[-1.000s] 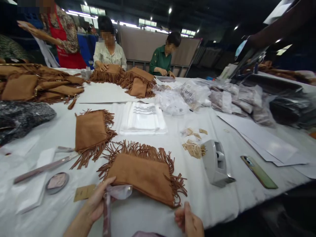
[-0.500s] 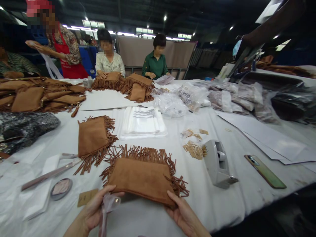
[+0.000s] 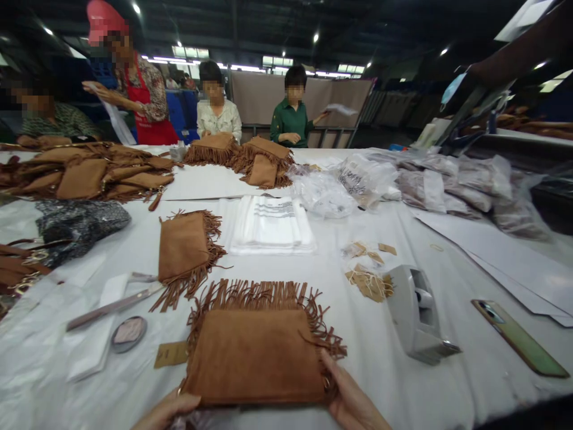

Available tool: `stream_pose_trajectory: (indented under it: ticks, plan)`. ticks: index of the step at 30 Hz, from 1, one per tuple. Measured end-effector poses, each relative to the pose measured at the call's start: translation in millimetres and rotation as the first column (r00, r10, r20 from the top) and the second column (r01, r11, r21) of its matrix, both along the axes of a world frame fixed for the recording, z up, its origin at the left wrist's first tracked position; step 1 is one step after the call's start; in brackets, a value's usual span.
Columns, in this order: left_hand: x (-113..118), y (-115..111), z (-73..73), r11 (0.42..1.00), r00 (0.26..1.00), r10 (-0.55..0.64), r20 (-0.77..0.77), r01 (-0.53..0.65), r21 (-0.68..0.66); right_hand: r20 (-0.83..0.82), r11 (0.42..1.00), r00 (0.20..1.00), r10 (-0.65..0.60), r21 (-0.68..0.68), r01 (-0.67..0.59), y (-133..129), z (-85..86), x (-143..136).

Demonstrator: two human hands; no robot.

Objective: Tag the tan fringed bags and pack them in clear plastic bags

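Observation:
A brown fringed pouch [image 3: 257,355] lies low in the centre of the head view, its fringe pointing away from me. My left hand [image 3: 172,409] grips its lower left corner, thumb on top, with a bit of clear plastic beneath. At the right edge, my right hand [image 3: 347,388] is closed on the pouch beside a small metal ring. A tan tag [image 3: 171,355] rests just left of the pouch. Another fringed pouch [image 3: 182,246] lies further back on the left.
White bags [image 3: 273,224] are stacked mid-table. Right of my hands are a tape dispenser [image 3: 414,310], tags [image 3: 367,283] and a phone [image 3: 519,337]. Scissors [image 3: 114,306] and a round dish [image 3: 129,334] lie left. People work beyond piled pouches [image 3: 83,178].
The held pouch has come closer to me and now shows more of its flat face. My left hand has moved down. The person in green has raised a clear sheet to the side.

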State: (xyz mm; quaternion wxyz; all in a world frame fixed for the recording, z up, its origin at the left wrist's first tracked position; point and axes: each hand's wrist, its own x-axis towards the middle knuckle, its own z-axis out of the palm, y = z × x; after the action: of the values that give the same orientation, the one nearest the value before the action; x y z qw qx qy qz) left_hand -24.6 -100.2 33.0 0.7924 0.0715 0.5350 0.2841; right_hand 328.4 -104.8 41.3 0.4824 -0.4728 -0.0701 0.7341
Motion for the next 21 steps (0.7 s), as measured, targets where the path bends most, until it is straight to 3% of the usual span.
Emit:
stream_pose_trajectory:
  ticks: [2, 5, 8, 10, 14, 16, 18, 21]
  plan:
    - [-1, 2, -2.5, 0.998, 0.996, -0.023, 0.084, 0.018, 0.06, 0.051, 0.998, 0.996, 0.068, 0.012, -0.069, 5, 2.7, -3]
    - [4, 27, -1.6, 0.99, 0.988, -0.071, 0.139, 0.053, 0.132, 0.109, 0.996, 0.991, 0.081, -0.049, -0.076, 28, 3.6, -12]
    - [9, 49, 4.4, 0.984, 0.997, 0.022, 0.071, -0.034, 0.177, 0.122, 0.989, 0.99, 0.075, -0.134, -0.059, 42, 2.4, -15]
    - [8, 44, 7.4, 0.979, 0.996, 0.001, 0.09, -0.019, 0.204, 0.098, 0.985, 0.993, 0.069, -0.167, -0.052, 37, -0.8, -11]
    - [1, 9, 5.6, 0.973, 0.932, -0.188, 0.311, 0.133, 0.189, 0.09, 0.969, 0.994, 0.068, -0.242, -0.044, 11, -6.7, 0]
    - [3, 3, 4.7, 0.985, 0.925, -0.152, 0.349, 0.113, 0.13, 0.181, 0.974, 0.983, 0.039, -0.225, 0.003, 7, -3.8, -3]
    - [10, 11, 5.9, 0.996, 0.948, -0.079, 0.309, 0.066, 0.054, 0.245, 0.981, 0.969, 0.032, -0.191, 0.016, 14, 2.3, -9]
    - [19, 28, 10.7, 0.999, 0.967, -0.038, 0.251, 0.038, 0.004, 0.127, 0.97, 0.986, 0.11, -0.23, -0.079, 25, 9.8, -11]
